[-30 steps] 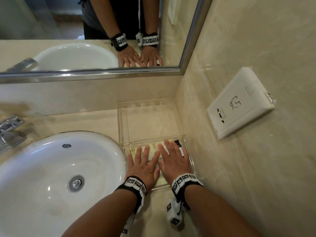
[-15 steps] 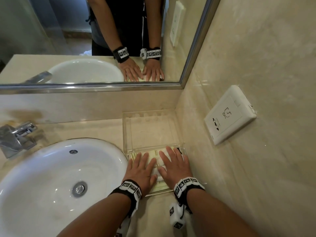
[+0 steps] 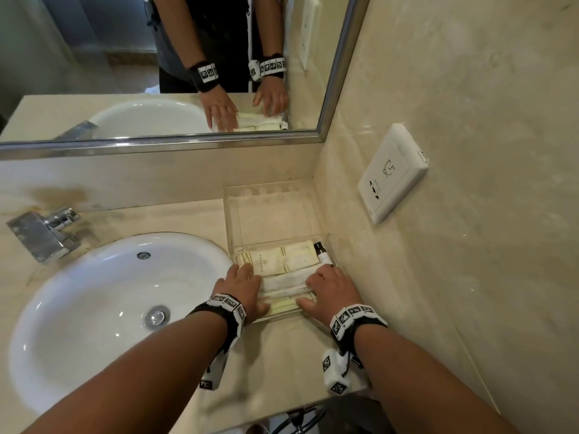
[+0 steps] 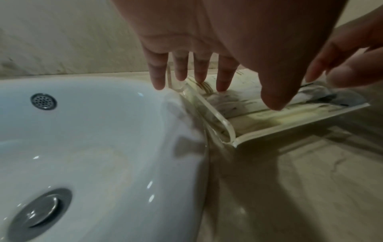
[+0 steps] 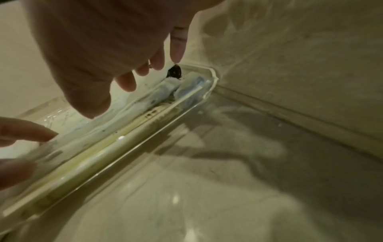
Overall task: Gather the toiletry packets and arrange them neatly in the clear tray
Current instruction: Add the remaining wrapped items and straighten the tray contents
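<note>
A clear tray (image 3: 270, 214) stands in the counter's back right corner; its rear compartment is bare. Several cream toiletry packets (image 3: 273, 261) lie flat in the front compartment, with a long white packet (image 3: 285, 281) across them. A small bottle with a black cap (image 3: 322, 252) lies along the right wall. My left hand (image 3: 242, 278) rests at the tray's left end, fingers straight, tips at the left wall (image 4: 217, 117). My right hand (image 3: 326, 283) sits over the right end with relaxed fingers near the black cap (image 5: 174, 72). Neither hand holds anything.
A white sink (image 3: 109, 308) lies directly left of the tray, with a chrome faucet (image 3: 44, 233) behind it. The marble wall with a white socket plate (image 3: 391, 173) stands close on the right. A mirror (image 3: 156, 67) hangs above the back wall.
Both hands lay flat side by side on the packets; they have slid apart to the tray's left and right ends, uncovering the packets.
</note>
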Available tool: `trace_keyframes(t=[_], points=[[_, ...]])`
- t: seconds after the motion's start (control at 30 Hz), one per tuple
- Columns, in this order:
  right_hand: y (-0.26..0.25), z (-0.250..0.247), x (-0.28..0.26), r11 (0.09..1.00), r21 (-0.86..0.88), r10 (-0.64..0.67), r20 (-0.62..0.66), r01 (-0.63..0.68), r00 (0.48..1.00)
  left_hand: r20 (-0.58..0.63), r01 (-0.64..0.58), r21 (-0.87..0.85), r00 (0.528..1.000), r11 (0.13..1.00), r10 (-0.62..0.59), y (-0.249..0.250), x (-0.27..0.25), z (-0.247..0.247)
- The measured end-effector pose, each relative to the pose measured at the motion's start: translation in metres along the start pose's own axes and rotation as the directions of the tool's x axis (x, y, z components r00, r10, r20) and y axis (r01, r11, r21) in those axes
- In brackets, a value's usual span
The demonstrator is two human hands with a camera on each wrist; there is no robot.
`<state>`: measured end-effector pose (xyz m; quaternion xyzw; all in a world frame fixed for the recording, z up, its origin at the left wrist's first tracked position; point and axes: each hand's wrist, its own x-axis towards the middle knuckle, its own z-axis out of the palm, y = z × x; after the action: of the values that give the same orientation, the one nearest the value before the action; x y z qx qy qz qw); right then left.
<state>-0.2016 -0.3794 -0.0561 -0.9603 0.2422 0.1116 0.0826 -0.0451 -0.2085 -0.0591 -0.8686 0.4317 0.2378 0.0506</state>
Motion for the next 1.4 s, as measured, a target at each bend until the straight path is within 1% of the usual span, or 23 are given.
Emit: trace_keyframes(t=[0.13, 0.23, 0.33, 0.43, 0.6, 0.73, 0.87, 1.0, 1.13, 1.4], points=[[-0.002, 0.002, -0.010, 1.000, -0.028, -0.006, 0.117, 0.010, 0.993, 0.049, 0.028, -0.015, 0.998, 1.000, -0.027, 0.000, -0.007, 0.005], [-0.002, 0.006, -0.016, 1.000, -0.028, 0.006, 0.154, -0.002, 0.988, 0.049, 0.032, -0.011, 0.998, 0.999, -0.031, 0.000, -0.008, 0.009], [-0.001, 0.012, -0.018, 0.999, -0.010, 0.048, 0.143, -0.047, 0.989, 0.055, 0.034, 0.018, 0.998, 0.999, -0.035, 0.003, -0.008, 0.009], [0.000, 0.018, -0.016, 0.998, 0.004, 0.062, 0.135, -0.063, 0.989, 0.052, 0.039, 0.017, 0.998, 0.999, -0.039, 0.004, -0.008, 0.008], [-0.001, 0.024, -0.011, 0.994, 0.047, 0.088, 0.134, -0.095, 0.987, 0.034, 0.025, -0.040, 0.999, 0.999, -0.024, 0.004, -0.007, 0.012], [-0.003, 0.026, -0.010, 0.985, 0.127, 0.104, 0.108, -0.117, 0.989, 0.016, 0.031, -0.088, 0.999, 0.996, -0.030, 0.003, -0.007, 0.014], [-0.005, 0.025, -0.012, 0.974, 0.192, 0.114, 0.053, -0.122, 0.992, 0.000, 0.040, -0.123, 0.999, 0.992, -0.040, 0.001, -0.007, 0.015], [-0.008, 0.024, -0.015, 0.967, 0.221, 0.124, 0.033, -0.128, 0.992, 0.001, 0.036, -0.151, 0.999, 0.988, -0.036, -0.001, -0.007, 0.014], [-0.009, 0.022, -0.015, 0.967, 0.227, 0.114, 0.015, -0.114, 0.993, 0.008, 0.030, -0.162, 1.000, 0.986, -0.029, -0.001, -0.010, 0.011], [-0.010, 0.019, -0.015, 0.973, 0.213, 0.087, 0.001, -0.085, 0.996, -0.033, -0.004, -0.186, 0.999, 0.983, -0.003, -0.007, -0.013, 0.008]])
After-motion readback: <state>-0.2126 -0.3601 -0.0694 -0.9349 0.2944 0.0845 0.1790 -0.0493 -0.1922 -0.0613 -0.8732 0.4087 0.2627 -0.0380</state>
